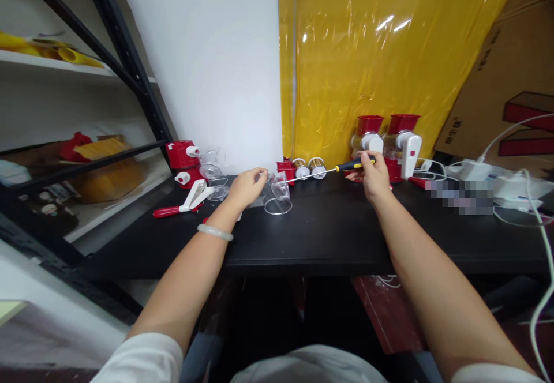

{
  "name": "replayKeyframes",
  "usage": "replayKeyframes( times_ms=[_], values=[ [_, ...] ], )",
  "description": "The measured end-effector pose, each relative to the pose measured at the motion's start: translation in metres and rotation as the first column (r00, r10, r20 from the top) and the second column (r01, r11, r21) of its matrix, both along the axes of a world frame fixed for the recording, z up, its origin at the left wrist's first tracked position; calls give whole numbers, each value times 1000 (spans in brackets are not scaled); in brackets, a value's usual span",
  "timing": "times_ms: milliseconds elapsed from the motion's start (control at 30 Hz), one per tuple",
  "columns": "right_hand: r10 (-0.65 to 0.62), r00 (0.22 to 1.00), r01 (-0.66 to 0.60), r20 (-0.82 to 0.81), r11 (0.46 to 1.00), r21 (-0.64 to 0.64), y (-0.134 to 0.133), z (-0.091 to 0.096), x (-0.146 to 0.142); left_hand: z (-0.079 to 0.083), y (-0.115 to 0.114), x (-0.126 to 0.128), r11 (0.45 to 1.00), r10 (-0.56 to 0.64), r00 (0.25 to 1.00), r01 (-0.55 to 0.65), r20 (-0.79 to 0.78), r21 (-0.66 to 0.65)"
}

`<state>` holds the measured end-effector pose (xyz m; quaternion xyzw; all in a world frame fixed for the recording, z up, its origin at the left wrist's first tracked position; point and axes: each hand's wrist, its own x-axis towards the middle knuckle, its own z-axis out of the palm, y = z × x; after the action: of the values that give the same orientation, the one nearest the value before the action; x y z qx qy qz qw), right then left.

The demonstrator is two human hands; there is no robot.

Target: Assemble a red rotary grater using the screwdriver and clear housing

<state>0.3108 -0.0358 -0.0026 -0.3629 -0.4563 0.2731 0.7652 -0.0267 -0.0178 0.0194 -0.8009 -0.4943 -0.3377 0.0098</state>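
Note:
My right hand (374, 176) is closed around the black-and-yellow handle of a screwdriver (309, 175). Its long metal shaft points left, and the tip reaches a clear plastic part (277, 198) with a round rim. My left hand (250, 187) pinches the upper left side of that clear part, which is tilted over the black tabletop; the fingertips are partly hidden. Just behind it are a red part (285, 171) and two metal grater drums with white ends, the nearer being a drum (317, 168). A pale bangle (215, 232) circles my left wrist.
Two red-and-white rotary graters (403, 141) stand at the back right. Left are red bodies (180, 155), clear parts and a crank handle (184, 203). White cables and adapters (519, 184) lie at the right end. A metal shelf rack (130, 54) borders the left.

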Motion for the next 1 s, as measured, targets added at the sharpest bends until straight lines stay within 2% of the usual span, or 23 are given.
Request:
replayKeyframes(
  times_ms=[100,200,300,467,633,867,1000],
  values=[
    [-95,995,94,41,995,26,-1,0,-1,0,0,0,1000,-9,1000,9,2,3],
    [-117,992,117,55,993,6,0,0,-1,0,0,0,1000,-11,1000,11,3,3],
    [-54,999,54,-1,998,-12,1,-1,1,0,0,0,1000,-9,1000,9,4,1],
    [102,994,-100,-41,993,55,1,-3,3,-1,1,-1,1000,-13,1000,13,10,4],
    [68,996,-68,-60,998,2,1,-1,2,-1,2,-1,1000,-16,1000,16,7,9],
    [-88,996,87,15,996,10,3,-2,1,0,1,0,1000,-8,1000,8,7,3],
    [16,1000,-16,12,1000,23,3,-3,4,0,0,0,1000,-7,1000,7,6,5]
  ],
)
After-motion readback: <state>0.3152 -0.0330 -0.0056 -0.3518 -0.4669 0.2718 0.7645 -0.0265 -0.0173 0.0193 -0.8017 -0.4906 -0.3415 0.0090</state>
